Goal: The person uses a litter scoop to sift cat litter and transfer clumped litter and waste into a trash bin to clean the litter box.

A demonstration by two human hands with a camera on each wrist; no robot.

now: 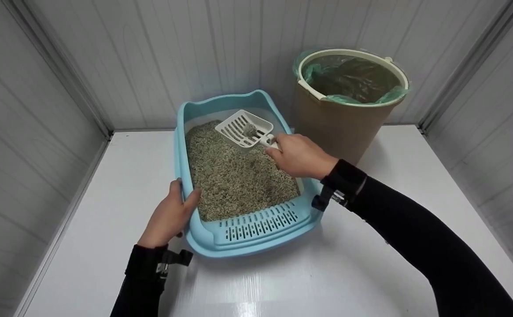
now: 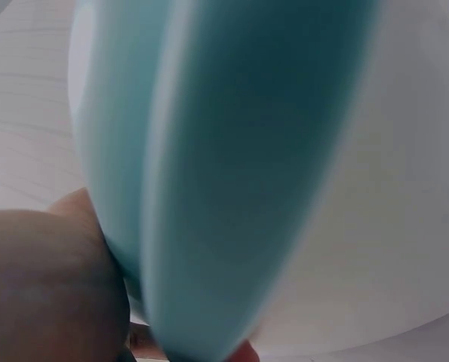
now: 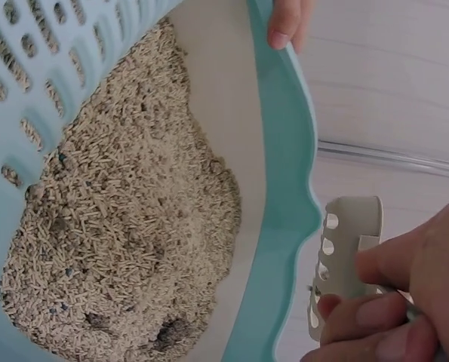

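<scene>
Left hand [image 1: 168,215]: palm turned inward, thumb [image 1: 192,199] hooked over an edge, remaining fingers wrapped along the outer side; clamped in a grip. Left wrist: banded in black, small camera mount on its inner side. Left forearm: black sleeve, held close to the body, angled up and slightly right.

Right hand [image 1: 298,155]: ahead of and to the right of the left hand, knuckles up, fingers [image 3: 360,317] curled and pinching a thin handle. Right wrist: black band, mount beneath. Right forearm: black sleeve, extended diagonally from the lower right.
</scene>
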